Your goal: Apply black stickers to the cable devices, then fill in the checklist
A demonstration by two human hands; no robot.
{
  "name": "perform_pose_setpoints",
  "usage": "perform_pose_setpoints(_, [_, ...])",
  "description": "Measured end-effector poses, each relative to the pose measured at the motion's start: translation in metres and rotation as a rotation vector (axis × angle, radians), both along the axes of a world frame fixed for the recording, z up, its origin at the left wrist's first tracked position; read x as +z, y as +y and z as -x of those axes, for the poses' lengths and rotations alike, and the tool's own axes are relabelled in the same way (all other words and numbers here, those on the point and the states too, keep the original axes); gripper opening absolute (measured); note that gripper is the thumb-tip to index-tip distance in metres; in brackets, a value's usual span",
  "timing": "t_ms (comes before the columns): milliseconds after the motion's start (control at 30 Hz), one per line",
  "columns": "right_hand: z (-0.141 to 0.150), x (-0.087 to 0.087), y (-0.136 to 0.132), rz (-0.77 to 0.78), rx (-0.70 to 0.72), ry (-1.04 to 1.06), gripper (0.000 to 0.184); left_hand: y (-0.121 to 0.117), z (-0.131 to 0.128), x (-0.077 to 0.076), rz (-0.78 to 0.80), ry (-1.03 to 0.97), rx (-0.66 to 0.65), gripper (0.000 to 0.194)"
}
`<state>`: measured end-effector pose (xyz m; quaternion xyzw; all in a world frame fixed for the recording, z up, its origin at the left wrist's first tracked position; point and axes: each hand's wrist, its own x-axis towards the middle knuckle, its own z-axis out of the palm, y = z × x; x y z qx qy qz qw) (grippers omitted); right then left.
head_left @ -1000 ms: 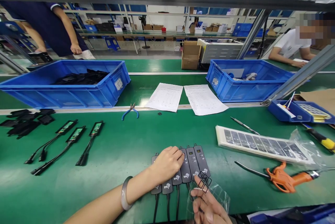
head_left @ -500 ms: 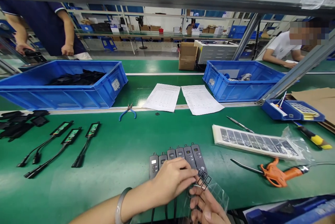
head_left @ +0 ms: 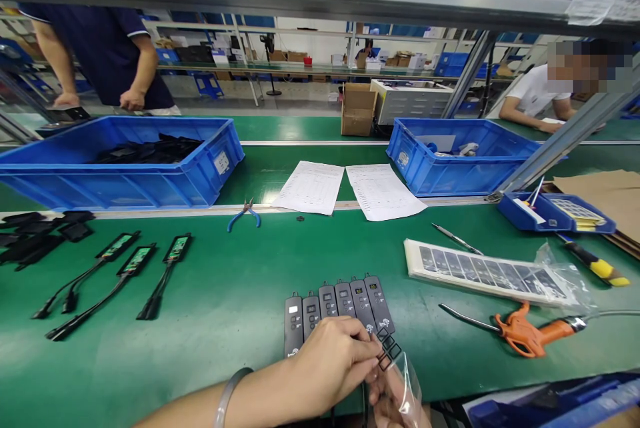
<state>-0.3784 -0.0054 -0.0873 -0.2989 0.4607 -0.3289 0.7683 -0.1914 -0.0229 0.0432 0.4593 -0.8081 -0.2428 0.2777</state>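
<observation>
controllers [head_left: 345, 298]: centre | pliers [head_left: 248, 206]: behind-left | papers [head_left: 315, 188]: between bins [head_left: 165, 180] | blowgun [head_left: 532, 336]: right

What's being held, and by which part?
The right hand holds clear plastic, exact grip hidden. The left hand has fingertips at the left edge of small black frames; any pinch is unclear.

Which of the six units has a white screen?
The leftmost unit in the row: its screen is plain bright white; the other five are darker.
</observation>
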Motion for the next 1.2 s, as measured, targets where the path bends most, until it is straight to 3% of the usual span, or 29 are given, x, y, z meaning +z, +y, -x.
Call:
perform_pose_setpoints(133, [-0.009, -0.008, -0.012, -0.122, -0.007, 0.024, 0.054, -0.001, 0.001, -0.002, -0.012, 0.039, -0.006, 0.02])
perform_pose_setpoints(200, [-0.019, -0.007, -0.017, -0.191, -0.071, 0.048, 0.055, -0.003, 0.001, -0.001, -0.101, 0.13, -0.01, 0.022])
perform_pose_setpoints(300, [-0.026, 0.009, -0.016, -0.216, -0.177, 0.025, 0.056, -0.01, -0.003, 0.0, -0.286, 0.257, 0.025, 0.024])
perform_pose_setpoints(367, [-0.019, 0.026, -0.013, -0.14, -0.121, -0.053, 0.056, -0.018, -0.008, -0.004, -0.327, 0.276, 0.064, 0.025])
perform_pose_setpoints(467, [0.002, 0.053, -0.008, 0.009, -0.097, -0.2, 0.07, -0.034, -0.018, -0.018, -0.123, 0.062, 0.126, 0.022])
perform_pose_setpoints(567, [0.017, 0.074, -0.008, -0.06, -0.135, -0.299, 0.059, -0.051, -0.026, -0.035, 0.19, -0.386, 0.141, 0.022])
perform_pose_setpoints(633, [0.018, 0.08, -0.009, -0.107, -0.114, -0.322, 0.059, -0.057, -0.028, -0.043, 0.331, -0.559, 0.132, 0.017])
perform_pose_setpoints(733, [0.015, 0.08, -0.012, -0.064, -0.158, -0.31, 0.061, -0.061, -0.026, -0.048, 0.475, -0.612, 0.122, 0.011])
perform_pose_setpoints(1033, [0.012, 0.067, -0.012, -0.005, -0.185, -0.256, 0.064, -0.06, -0.017, -0.047, 0.519, -0.688, 0.11, 0.014])
perform_pose_setpoints(1133, [0.012, 0.064, -0.011, 0.039, -0.186, -0.23, 0.057, -0.058, -0.012, -0.044, 0.48, -0.751, 0.078, 0.006])
perform_pose_setpoints(1200, [0.013, 0.064, -0.01, 0.062, -0.172, -0.235, 0.056, -0.057, -0.009, -0.04, 0.425, -0.804, 0.048, 0.011])
